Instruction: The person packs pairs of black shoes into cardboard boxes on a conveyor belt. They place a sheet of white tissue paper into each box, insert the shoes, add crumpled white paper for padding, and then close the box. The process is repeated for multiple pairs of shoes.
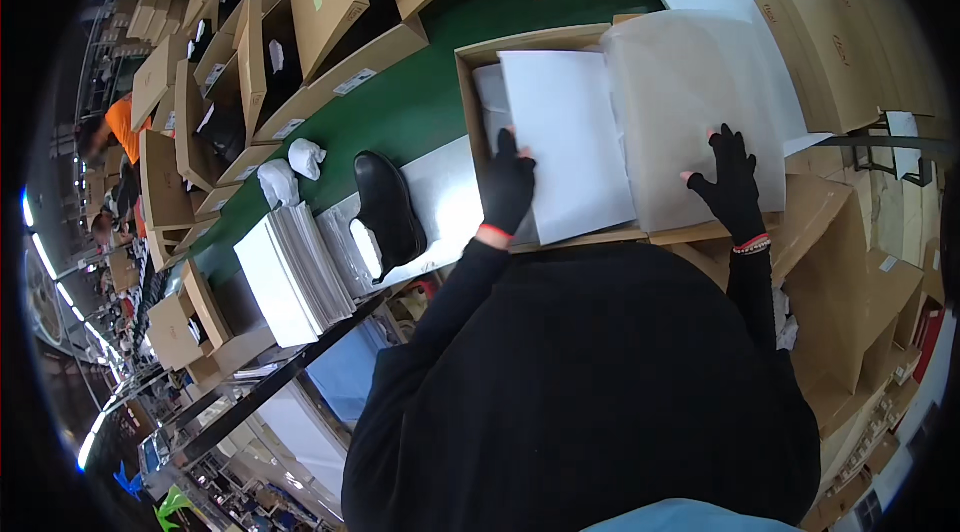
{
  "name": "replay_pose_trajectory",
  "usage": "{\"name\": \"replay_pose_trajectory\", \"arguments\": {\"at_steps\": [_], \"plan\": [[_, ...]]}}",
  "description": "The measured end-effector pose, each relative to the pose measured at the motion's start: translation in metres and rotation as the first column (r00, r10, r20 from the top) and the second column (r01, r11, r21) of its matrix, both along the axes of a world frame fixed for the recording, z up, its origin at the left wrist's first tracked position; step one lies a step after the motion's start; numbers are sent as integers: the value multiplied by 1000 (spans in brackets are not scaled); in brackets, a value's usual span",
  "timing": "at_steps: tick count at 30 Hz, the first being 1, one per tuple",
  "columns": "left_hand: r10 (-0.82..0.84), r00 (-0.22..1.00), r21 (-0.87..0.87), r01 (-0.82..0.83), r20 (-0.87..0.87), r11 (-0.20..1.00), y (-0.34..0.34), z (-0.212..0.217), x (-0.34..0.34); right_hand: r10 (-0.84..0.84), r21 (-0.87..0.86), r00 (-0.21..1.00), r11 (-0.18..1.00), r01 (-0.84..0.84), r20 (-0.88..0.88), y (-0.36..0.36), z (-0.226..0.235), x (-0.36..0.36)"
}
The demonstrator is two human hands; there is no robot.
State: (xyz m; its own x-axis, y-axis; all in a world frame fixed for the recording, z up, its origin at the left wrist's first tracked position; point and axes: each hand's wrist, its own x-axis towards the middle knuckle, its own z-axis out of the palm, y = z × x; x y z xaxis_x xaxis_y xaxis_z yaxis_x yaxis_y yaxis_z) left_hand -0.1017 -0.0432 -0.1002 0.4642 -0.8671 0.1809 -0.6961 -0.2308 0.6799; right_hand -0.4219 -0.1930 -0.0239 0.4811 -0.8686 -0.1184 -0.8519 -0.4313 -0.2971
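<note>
My left hand [510, 187], in a black fingerless glove, is closed at the left edge of a white paper sheet [572, 147], thumb at its edge. The sheet lies slanted over an open brown shoebox [466, 112], its lower corner near the front rim. My right hand [733, 182], gloved alike, rests with fingers spread on translucent wrapping paper [665, 102] that covers the box's right side. What lies under the paper is hidden. Left of the box, a black ankle boot [388, 212] lies on the metal-topped bench [440, 187].
A stack of white sheets [295, 272] and two crumpled white paper wads [280, 182] sit left of the boot. Open shoeboxes [330, 82] line the green conveyor [470, 47] beyond. More brown boxes [815, 57] stand at right, with a large carton [840, 282] beside me. A person in orange [122, 122] is far left.
</note>
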Motion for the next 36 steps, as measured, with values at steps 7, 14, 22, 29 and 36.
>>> {"name": "replay_pose_trajectory", "arguments": {"at_steps": [7,14,22,29,36], "plan": [[-101,860,341,-89,501,936,41,104,81,-141,-292,990,947,133,-9,-25,-43,-32],[-201,914,867,-238,353,438,159,78,222,-76,-430,982,903,-5,-170,-20,-32,1],[-142,974,583,219,-175,783,92,156,163,-107,-384,943,923,-23,-314,-8,-52,23],[-576,817,424,535,-37,731,-22,104,48,-223,-341,908,935,95,-356,-5,-52,25],[-531,789,159,507,309,847,-28,0,2,-231,-391,906,917,81,-354,9,-57,30]]}}
